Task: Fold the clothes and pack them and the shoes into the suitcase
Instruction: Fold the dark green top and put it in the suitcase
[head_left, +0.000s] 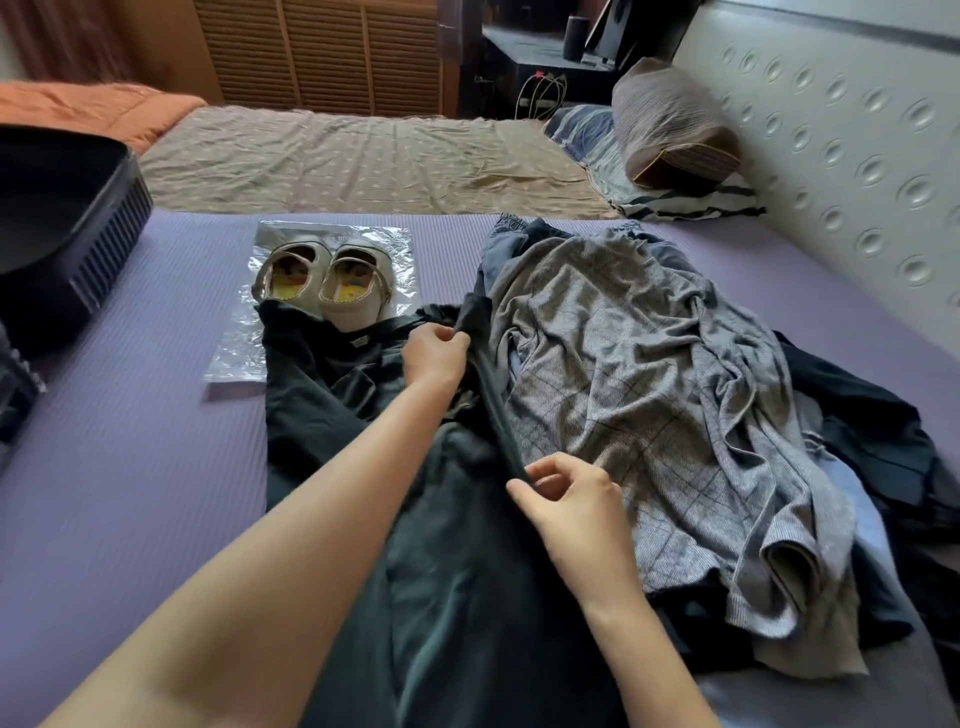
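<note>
A dark green garment lies spread on the purple mat in front of me. My left hand pinches its right edge near the top. Lower down, my right hand grips the same raised edge. To the right lies a pile of clothes topped by a grey checked garment. A pair of pale shoes sits on a clear plastic bag behind the dark garment, whose top touches them. The open dark suitcase stands at the far left.
Beyond the mat lies a bed with a beige sheet and an orange blanket. A striped pillow leans on the padded white headboard at the right. Dark and blue clothes spill from the pile's right side.
</note>
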